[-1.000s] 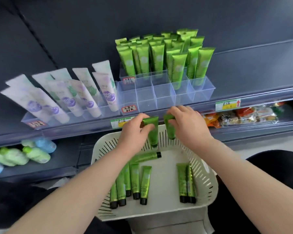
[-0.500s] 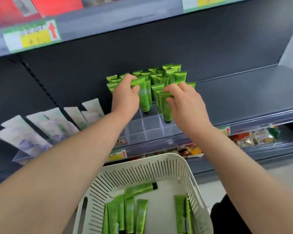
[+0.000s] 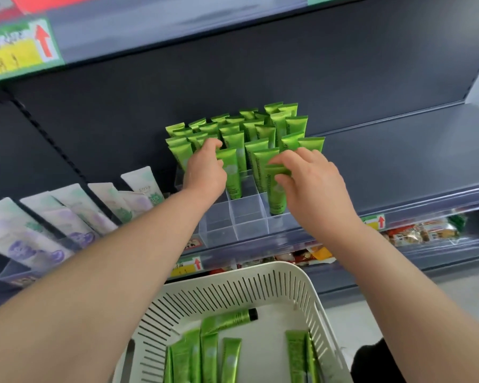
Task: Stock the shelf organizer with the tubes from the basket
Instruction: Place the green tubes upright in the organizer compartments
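A clear plastic shelf organizer stands on the dark shelf, its back rows packed with upright green tubes. My left hand grips one green tube standing cap-down in a middle cell. My right hand pinches the top of another green tube set cap-down in a cell further right. The front cells hold nothing. Below, a white slotted basket holds several more green tubes lying flat.
White and purple tubes lean in a tray to the left of the organizer. Price labels run along the shelf edge. Snack packets lie on the lower shelf at right. Another shelf with a yellow label hangs overhead.
Both hands rose from the basket to the organizer, each carrying a green tube. Since half a second ago the tubes have sunk lower into the cells.
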### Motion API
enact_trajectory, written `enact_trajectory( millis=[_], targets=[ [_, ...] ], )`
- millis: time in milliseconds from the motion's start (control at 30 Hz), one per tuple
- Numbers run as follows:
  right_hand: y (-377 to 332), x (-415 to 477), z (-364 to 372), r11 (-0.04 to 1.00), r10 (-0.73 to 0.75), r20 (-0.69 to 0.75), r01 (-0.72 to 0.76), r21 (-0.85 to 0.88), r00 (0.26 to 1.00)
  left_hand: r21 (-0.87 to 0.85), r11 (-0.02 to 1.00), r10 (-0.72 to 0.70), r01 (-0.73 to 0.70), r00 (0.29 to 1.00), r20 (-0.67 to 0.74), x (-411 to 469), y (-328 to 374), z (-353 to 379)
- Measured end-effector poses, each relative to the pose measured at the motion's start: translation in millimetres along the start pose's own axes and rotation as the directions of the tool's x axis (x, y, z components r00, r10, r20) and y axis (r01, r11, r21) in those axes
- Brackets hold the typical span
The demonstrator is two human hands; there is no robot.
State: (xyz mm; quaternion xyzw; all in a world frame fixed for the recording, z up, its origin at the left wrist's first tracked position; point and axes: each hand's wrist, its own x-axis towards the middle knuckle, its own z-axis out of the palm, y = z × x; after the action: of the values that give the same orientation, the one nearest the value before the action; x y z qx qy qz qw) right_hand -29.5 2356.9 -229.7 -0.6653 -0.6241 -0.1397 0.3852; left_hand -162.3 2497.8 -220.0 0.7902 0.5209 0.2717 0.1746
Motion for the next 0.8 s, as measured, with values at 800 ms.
enact_trajectory(
  millis=[800],
  targets=[
    [-30, 68, 69, 0.97, 0.13, 0.315, -0.055, -0.235, 0.94, 0.129, 0.955, 0.253, -0.267, 0.961, 0.111, -75, -53, -32]
  ],
)
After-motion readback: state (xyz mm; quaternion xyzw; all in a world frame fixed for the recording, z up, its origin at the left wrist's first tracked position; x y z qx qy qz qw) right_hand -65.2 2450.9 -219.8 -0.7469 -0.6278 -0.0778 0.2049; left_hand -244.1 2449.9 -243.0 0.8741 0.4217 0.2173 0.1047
